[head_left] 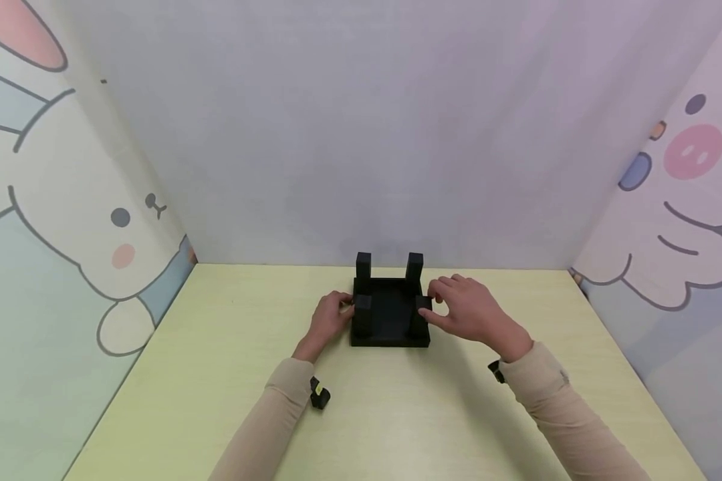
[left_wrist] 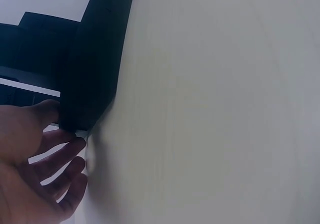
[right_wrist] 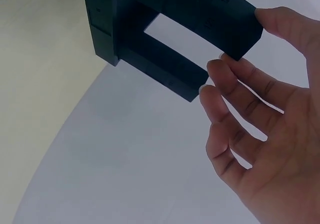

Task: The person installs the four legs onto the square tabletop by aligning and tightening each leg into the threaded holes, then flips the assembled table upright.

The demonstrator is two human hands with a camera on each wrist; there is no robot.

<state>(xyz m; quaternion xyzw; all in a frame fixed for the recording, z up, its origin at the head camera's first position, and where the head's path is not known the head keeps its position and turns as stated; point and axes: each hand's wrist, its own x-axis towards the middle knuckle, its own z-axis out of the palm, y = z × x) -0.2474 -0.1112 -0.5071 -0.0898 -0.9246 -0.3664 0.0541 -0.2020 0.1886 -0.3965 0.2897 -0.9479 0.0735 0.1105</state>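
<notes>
A black square base (head_left: 390, 342) with a raised rim sits near the back of the table, an upright post at each corner. At its left side my left hand (head_left: 329, 316) pinches the edge, the thumb on the inner side and fingertips (left_wrist: 77, 143) at the outer edge. My right hand (head_left: 470, 308) holds the top of the near right post (head_left: 419, 322) between thumb and fingers. In the right wrist view that post (right_wrist: 210, 21) runs up between the thumb (right_wrist: 282, 23) and the index finger, while the other fingers stay curved beside it.
The pale wooden table (head_left: 385, 414) reaches back to a plain light wall (head_left: 385, 133). Cartoon-printed side panels (head_left: 120, 267) stand to the left and right. Small black devices, one (head_left: 319, 394) at the left sleeve, are worn at both wrists.
</notes>
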